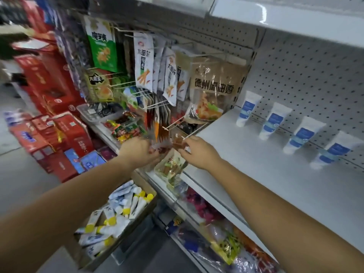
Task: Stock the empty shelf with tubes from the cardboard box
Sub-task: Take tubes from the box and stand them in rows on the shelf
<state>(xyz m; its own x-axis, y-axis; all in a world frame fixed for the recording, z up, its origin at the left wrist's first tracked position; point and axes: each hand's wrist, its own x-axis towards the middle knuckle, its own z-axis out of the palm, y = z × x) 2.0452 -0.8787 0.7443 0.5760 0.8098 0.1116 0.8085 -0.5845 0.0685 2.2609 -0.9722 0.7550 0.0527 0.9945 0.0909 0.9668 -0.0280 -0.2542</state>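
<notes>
On the white shelf [256, 154] several white tubes with blue labels stand caps down against the pegboard, the nearest to me at the right [332, 152], the farthest at the left [248, 108]. A cardboard box [146, 187] on the floor holds many white tubes, some with yellow caps [118, 209]. Both hands are at the snack hooks left of the shelf. My left hand [137, 152] grips a clear snack packet [159, 145]. My right hand [199, 152] pinches a small brown packet [178, 143] at the tip of a white hook [189, 134].
Hanging snack bags [144, 62] fill the pegboard hooks left of the shelf. Red gift boxes [51, 85] are stacked along the aisle at the left. Lower shelves [216, 223] hold bagged goods. An upper white shelf [295, 20] overhangs the stocked one.
</notes>
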